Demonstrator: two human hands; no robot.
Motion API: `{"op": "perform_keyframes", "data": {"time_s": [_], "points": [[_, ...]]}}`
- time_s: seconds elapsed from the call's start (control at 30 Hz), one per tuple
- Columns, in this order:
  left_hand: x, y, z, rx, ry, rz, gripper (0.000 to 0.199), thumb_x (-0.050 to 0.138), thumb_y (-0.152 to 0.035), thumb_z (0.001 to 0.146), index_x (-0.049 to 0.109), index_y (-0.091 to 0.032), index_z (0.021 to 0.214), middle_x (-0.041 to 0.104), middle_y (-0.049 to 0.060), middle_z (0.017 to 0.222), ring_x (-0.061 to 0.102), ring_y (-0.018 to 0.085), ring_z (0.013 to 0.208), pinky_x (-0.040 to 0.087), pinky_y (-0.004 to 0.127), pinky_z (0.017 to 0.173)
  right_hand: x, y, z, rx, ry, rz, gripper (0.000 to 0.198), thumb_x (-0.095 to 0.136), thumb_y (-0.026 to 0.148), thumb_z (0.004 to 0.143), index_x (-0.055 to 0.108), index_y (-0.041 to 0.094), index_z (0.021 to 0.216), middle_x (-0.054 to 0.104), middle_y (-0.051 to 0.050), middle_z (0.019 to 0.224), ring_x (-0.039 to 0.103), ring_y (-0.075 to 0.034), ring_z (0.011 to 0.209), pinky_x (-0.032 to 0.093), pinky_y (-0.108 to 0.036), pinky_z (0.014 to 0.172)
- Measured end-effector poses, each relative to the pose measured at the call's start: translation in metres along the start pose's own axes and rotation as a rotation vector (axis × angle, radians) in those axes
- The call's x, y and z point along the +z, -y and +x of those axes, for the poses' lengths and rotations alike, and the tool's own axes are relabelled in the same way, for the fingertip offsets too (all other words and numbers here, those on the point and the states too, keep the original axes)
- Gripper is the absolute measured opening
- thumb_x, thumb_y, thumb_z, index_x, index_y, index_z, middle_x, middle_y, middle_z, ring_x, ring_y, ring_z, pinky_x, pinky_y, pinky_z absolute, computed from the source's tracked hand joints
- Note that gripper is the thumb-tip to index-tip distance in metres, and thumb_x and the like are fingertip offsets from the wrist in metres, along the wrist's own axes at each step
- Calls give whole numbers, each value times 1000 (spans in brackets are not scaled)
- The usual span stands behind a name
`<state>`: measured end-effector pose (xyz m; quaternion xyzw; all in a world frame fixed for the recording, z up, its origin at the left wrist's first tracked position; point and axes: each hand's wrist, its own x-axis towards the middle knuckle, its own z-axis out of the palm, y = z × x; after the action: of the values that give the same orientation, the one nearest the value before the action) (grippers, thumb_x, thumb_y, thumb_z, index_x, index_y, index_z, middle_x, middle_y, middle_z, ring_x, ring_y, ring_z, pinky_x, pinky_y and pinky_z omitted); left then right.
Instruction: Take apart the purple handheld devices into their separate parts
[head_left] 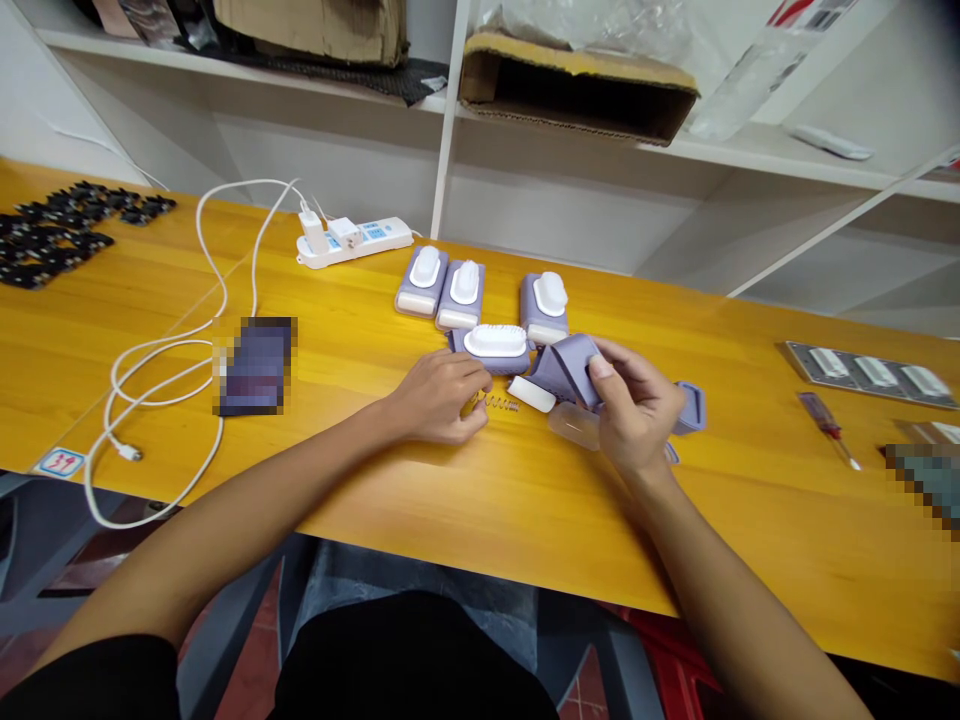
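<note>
Held up in my right hand (637,400) is a hollow purple plastic housing (570,368), with the thumb pressed on its side. My left hand (446,398) rests low over the table, its fingers curled down beside a row of small metal springs (502,404); whatever its fingertips pinch is hidden. Just behind the springs lies a purple piece with a white oval top (496,342). A white rounded part (532,394) and a translucent oval piece (575,427) lie below the held housing. Another purple part (691,408) shows partly behind my right hand.
Three purple-and-white units (460,293) stand towards the back. A power strip (356,243), a looping white cable (120,375) and a blurred-out dark device (256,366) are at left. Black parts (56,235) lie far left; a screwdriver (829,428) and a metal plate (847,370) are at right.
</note>
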<state>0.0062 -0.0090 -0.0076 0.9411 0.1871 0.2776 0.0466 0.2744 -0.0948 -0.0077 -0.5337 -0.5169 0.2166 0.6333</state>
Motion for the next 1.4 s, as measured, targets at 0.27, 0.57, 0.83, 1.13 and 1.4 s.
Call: {"op": "perform_keyframes", "data": {"time_s": [0.27,0.57,0.83,1.13,1.4], "points": [[1,1,-2,-22,26,42,19,58,-21,91,75,-17,98,80,9,91,73,26,84,49,39,75,12,6,-3,-38,48,76,33,81,55,100,87,26,114,80,-1,82,62,-16,51,51,-31,50],[-1,9,1,-195,-306,132,27,51,-14,104,70,-16,122,81,12,107,75,25,94,55,37,82,11,11,-10,-460,400,-409,31,83,40,100,81,25,127,87,-8,104,80,-25,81,65,-39,74],[-3,9,3,-170,-385,88,19,53,-15,106,69,-16,117,73,11,103,70,25,96,54,37,84,18,0,-13,-651,605,-689,35,77,40,105,76,20,133,84,-17,119,81,-37,105,69,-53,88],[-4,6,6,-111,-543,-104,25,56,-33,114,67,-19,96,71,6,84,63,19,76,49,34,74,16,13,-12,-720,545,-566,40,79,35,104,69,21,140,79,-19,124,80,-36,109,69,-53,92],[-4,1,3,-242,-650,-484,41,53,-49,118,68,-19,94,61,-1,69,55,10,56,43,26,56,21,15,-19,-726,541,-461,55,86,42,100,66,20,146,78,-21,127,80,-36,111,70,-54,95]]}}
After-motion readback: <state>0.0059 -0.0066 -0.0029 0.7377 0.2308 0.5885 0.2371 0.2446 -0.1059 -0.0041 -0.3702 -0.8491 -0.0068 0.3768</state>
